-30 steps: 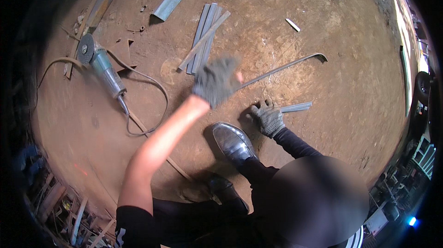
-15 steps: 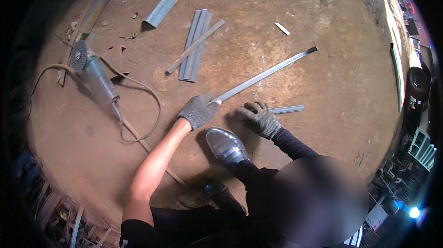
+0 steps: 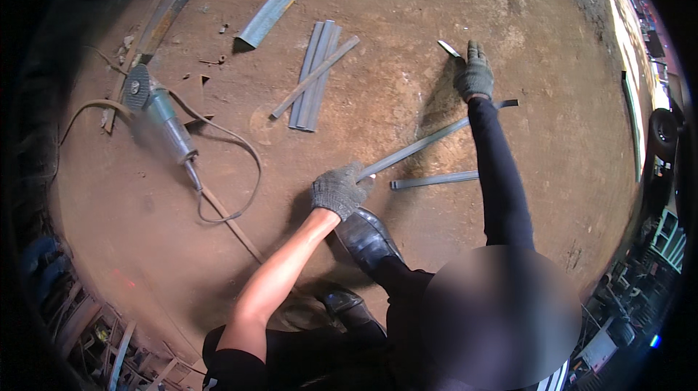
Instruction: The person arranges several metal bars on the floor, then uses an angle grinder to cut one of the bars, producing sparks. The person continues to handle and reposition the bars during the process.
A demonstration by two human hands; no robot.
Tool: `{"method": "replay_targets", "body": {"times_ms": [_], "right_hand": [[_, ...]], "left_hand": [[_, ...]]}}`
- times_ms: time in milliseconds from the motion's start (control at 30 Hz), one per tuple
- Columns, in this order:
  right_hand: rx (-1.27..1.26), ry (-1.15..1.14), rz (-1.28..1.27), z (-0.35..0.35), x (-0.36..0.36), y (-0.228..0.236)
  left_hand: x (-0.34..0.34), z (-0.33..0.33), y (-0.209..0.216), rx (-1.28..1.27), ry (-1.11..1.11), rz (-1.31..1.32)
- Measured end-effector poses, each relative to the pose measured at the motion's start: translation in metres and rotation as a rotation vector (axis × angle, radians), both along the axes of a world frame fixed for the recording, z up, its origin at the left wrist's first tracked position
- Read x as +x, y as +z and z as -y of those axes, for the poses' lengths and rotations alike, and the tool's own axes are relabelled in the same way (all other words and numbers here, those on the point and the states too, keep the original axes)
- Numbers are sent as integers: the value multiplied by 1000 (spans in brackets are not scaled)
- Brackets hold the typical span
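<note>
Long metal strip lies on the dirt floor. Left hand, gloved, is closed around its near end. Right hand, gloved, fingers extended, reaches a small metal offcut. Angle grinder lies well apart, leftward.
</note>
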State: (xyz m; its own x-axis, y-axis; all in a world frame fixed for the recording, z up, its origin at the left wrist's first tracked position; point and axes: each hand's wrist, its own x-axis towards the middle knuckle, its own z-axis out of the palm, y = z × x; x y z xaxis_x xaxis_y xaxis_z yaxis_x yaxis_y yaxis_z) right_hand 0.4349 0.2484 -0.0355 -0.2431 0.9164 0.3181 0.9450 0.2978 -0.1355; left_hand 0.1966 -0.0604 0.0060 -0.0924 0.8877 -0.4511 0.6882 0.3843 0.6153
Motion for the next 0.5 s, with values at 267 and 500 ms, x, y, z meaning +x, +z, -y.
{"method": "replay_targets", "body": {"times_ms": [267, 500], "right_hand": [[-380, 67, 37, -15, -51, -1], [-475, 573, -161, 131, -69, 10]], "left_hand": [[-14, -25, 1, 264, -58, -117], [-14, -35, -7, 289, -61, -109]]}}
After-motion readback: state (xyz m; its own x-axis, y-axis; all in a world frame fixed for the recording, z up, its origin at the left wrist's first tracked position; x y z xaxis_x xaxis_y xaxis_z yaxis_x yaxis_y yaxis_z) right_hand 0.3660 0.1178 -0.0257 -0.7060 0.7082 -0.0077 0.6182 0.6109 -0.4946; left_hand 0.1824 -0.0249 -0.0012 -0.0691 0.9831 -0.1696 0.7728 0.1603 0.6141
